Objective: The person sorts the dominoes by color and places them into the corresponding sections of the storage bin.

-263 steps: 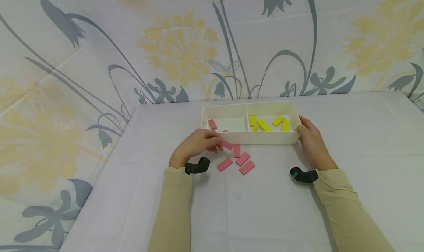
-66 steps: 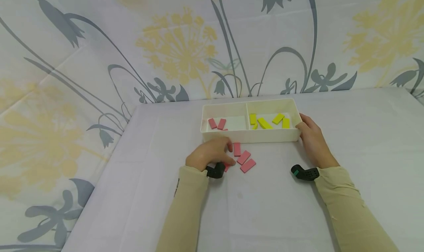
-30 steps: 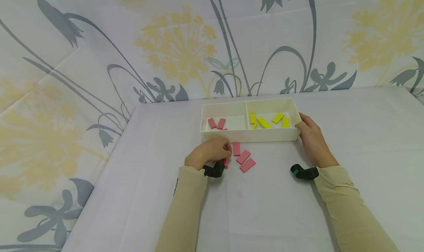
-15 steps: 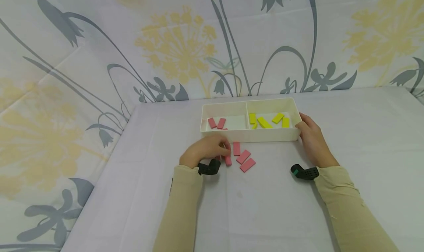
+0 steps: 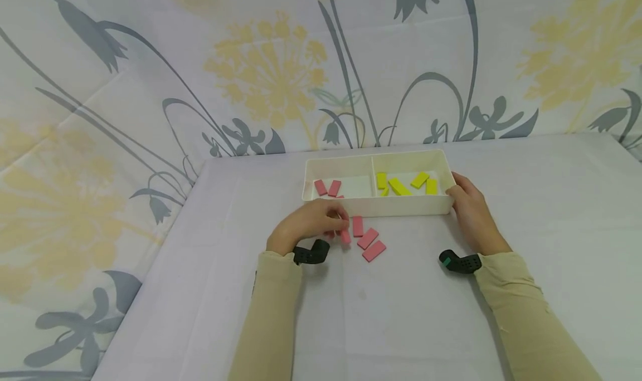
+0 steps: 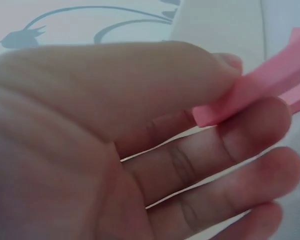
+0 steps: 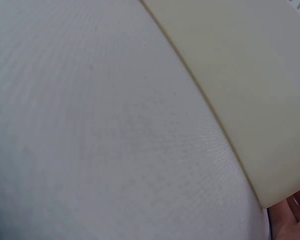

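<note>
Between thumb and fingers, my left hand [image 5: 313, 222] pinches a pink rectangular block [image 6: 255, 92], just in front of a white two-compartment box [image 5: 396, 206]. My right hand [image 5: 473, 214] grips the box's right end; in the right wrist view only a few of its fingers [image 7: 290, 220] show at the box corner. Pink blocks [image 5: 334, 188] lie in the left compartment, one mostly hidden by the front wall. Several yellow blocks [image 5: 399, 186] lie in the right compartment. On the cloth before the box are three loose pink blocks [image 5: 368, 238], right of my left hand.
A white cloth [image 5: 391, 314] covers the table. Patterned fabric with grey and yellow flowers [image 5: 281, 74] hangs behind and along the left side. Each wrist wears a black camera mount [image 5: 460, 262].
A second whole pink block appears in the left compartment since the oldest frame. My left hand has picked up another from the cloth and moved slightly left and toward the box. The right hand stays put.
</note>
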Demonstrator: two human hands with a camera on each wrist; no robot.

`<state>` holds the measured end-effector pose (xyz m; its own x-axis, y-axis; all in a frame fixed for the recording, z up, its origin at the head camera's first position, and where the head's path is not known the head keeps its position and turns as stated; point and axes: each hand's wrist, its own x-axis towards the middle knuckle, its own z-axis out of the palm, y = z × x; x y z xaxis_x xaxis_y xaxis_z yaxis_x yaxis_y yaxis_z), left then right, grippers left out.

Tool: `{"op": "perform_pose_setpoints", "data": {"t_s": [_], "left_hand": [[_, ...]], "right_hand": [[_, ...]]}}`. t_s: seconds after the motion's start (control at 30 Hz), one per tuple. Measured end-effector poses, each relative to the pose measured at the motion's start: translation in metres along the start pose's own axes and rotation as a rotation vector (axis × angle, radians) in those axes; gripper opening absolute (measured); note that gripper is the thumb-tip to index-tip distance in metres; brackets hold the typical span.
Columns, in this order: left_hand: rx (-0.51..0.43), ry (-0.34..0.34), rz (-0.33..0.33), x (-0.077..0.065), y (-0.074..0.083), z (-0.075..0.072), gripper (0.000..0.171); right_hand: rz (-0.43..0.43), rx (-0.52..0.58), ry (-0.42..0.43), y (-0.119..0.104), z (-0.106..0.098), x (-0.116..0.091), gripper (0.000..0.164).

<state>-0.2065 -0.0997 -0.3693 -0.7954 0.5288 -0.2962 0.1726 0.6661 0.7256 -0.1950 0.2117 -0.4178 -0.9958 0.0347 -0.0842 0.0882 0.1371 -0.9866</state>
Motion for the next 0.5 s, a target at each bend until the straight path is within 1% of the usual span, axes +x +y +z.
{"op": "perform_pose_setpoints", "data": {"t_s": [0.13,0.33,0.5], "left_hand": [[-0.008,0.018,0.038,0.0001,0.0016,-0.0021,0.01],[-0.03,0.085,0.064,-0.0024,0.0032,-0.0055,0.015],[-0.046,0.116,0.09,-0.0019,0.0039,-0.0061,0.019]], "right_hand": [[-0.006,-0.004,0.0,0.0006,-0.0003,0.0004,0.053],[-0.019,0.028,-0.009,-0.001,-0.0002,0.0013,0.052],[-0.012,0.015,-0.003,-0.0003,-0.0005,0.0001,0.052]]}}
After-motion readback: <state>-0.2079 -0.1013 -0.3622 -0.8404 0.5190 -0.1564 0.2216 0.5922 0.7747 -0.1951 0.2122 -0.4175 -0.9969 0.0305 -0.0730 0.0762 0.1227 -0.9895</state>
